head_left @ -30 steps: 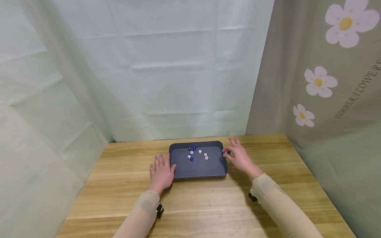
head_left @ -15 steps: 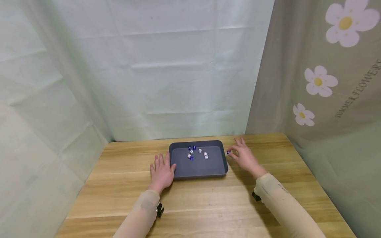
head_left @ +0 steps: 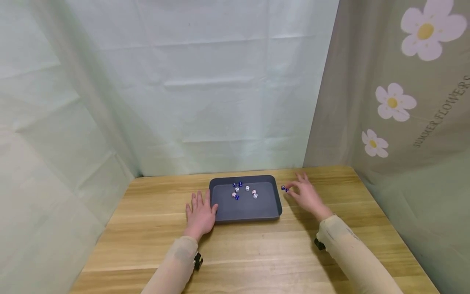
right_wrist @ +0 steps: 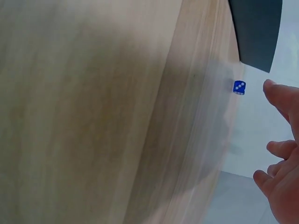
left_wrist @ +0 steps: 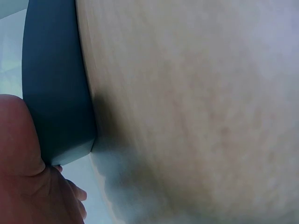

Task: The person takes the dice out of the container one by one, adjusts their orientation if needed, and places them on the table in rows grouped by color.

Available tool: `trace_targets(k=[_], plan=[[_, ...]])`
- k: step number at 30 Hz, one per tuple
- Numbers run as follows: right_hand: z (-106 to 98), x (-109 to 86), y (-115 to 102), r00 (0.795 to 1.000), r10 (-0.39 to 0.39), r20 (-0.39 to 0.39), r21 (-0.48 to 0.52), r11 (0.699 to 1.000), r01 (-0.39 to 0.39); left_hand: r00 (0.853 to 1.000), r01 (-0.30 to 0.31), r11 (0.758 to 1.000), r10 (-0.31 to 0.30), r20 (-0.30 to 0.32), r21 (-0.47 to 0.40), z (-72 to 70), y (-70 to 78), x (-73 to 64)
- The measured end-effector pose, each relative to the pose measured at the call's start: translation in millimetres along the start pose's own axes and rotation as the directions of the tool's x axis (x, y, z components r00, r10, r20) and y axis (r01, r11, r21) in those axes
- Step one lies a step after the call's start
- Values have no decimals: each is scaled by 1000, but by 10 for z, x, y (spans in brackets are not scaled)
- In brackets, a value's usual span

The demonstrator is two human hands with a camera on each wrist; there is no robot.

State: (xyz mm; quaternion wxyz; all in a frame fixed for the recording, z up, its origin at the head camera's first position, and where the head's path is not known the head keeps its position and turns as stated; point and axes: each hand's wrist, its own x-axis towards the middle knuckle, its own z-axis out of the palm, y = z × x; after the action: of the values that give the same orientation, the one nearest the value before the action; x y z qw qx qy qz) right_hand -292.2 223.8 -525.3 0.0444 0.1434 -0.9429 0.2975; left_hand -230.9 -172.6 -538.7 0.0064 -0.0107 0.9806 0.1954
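Observation:
My left hand (head_left: 200, 215) lies with its fingers spread along the left side of a dark grey tray (head_left: 249, 210), its thumb at the rim. Close up in the left wrist view, that hand (left_wrist: 23, 172) rests against the tray's outer wall (left_wrist: 58, 79). Right of the tray, my right hand (head_left: 307, 197) pinches a small blue die (head_left: 287, 190) between thumb and forefinger, the other fingers raised. Just beside it a second blue die (head_left: 283, 187) sits on the table. The right wrist view shows one blue die (right_wrist: 239, 87) below the right hand (right_wrist: 285, 149); the pinched die is hidden there.
Inside the tray lie several white dice (head_left: 247, 188) and several blue dice (head_left: 240, 184), mostly toward its far half. The wooden table (head_left: 249, 257) ends at a pale cloth backdrop (head_left: 220, 102). A flower-print curtain (head_left: 338, 122) hangs at the right.
My right hand has moved right, away from the tray's right rim, carrying the pinched blue die past the die on the table. The left hand and the dice in the tray stay put.

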Motion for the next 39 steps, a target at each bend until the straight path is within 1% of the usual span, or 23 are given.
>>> trace_targets(k=[6,13,16,20,21,23,27,28,30,35,39], plan=[[-4,8,52,1000,16,11,-6,1000,-16,1000,-2,1000,1,-15,-6,16,-10,1],[-13,38,80,999,47,28,-32,998,-46,999,-21,999,19,-34,-36,39,-25,5],[1,59,101,998,55,41,-51,997,-53,999,-22,999,20,-36,-38,60,-51,9],[42,84,145,995,70,67,-76,995,-65,1000,-10,999,9,-26,-38,59,-53,-13],[54,89,158,995,70,70,-82,995,-64,999,-19,999,18,-29,-44,85,-77,-11],[70,107,172,995,75,64,-90,994,-69,1000,-14,999,13,-23,-44,68,-52,-26],[75,154,156,996,78,44,-108,991,-73,1000,-15,999,14,-25,-35,51,-38,-27],[71,168,146,995,85,43,-109,991,-80,1000,-3,1000,3,-18,-25,19,-9,-32],[66,189,127,994,93,50,-120,989,-87,1000,1,1000,-1,-16,-17,11,-7,-32],[70,227,107,994,97,57,-145,986,-88,1000,-5,1000,5,-23,-24,22,-11,-23],[76,234,101,993,101,56,-143,985,-92,1000,-10,1000,10,-23,-19,25,-13,-16]])
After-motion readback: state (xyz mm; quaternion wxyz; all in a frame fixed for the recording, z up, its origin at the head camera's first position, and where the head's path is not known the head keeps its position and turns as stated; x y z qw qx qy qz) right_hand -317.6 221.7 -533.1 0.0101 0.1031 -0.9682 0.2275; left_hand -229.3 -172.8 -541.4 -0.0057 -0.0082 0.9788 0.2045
